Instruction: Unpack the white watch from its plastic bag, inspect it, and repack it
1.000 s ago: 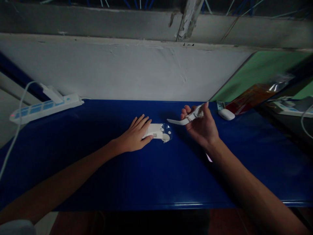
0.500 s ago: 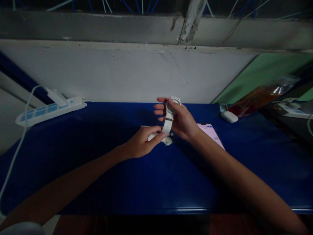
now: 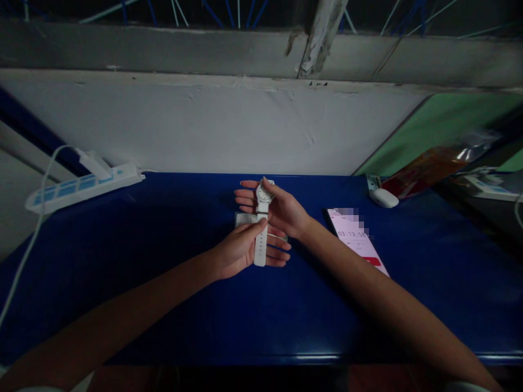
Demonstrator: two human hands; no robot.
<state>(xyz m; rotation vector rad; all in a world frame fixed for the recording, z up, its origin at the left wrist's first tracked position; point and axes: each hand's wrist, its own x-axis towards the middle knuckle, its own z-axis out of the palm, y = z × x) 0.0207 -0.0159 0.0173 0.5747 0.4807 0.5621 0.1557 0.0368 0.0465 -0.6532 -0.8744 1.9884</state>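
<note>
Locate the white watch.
In the head view, the white watch is mid-picture over the blue table, case in the right hand, strap in the left hand.

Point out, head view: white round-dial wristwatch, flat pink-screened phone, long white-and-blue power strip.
White round-dial wristwatch (image 3: 265, 194), head view: on the dial.
Flat pink-screened phone (image 3: 353, 245), head view: on the screen.
Long white-and-blue power strip (image 3: 86, 182), head view: on a blue section midway.

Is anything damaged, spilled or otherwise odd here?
On the phone, blocky squares cover the upper right edge, unlike the rest. The post at top, right of centre, looks patchy and worn. The watch shows no clear damage.
</note>
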